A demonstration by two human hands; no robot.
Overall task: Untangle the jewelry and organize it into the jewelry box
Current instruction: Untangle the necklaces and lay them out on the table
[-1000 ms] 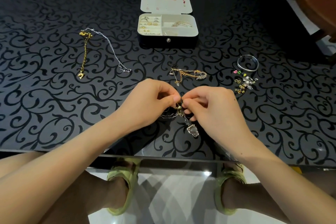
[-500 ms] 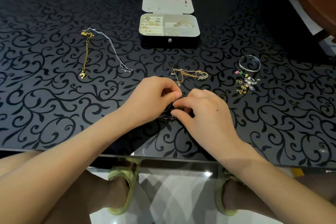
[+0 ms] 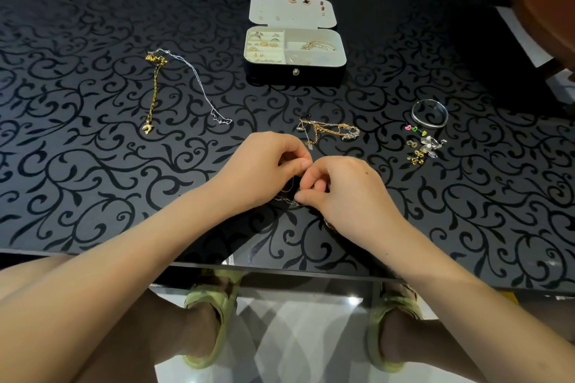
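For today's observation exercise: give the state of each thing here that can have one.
jewelry box: lid open, jewelry inside
left hand: pinching the thin chain
right hand: pinching the same chain
thin chain: bunched between both hands
chain cluster: tangled
gold necklace: laid out straight

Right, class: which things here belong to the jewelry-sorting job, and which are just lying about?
Job: jewelry box, thin chain pinched by left hand and right hand, gold tangle, gold necklace, silver necklace, bangle, earrings.
Lying about: wooden furniture, green slippers.
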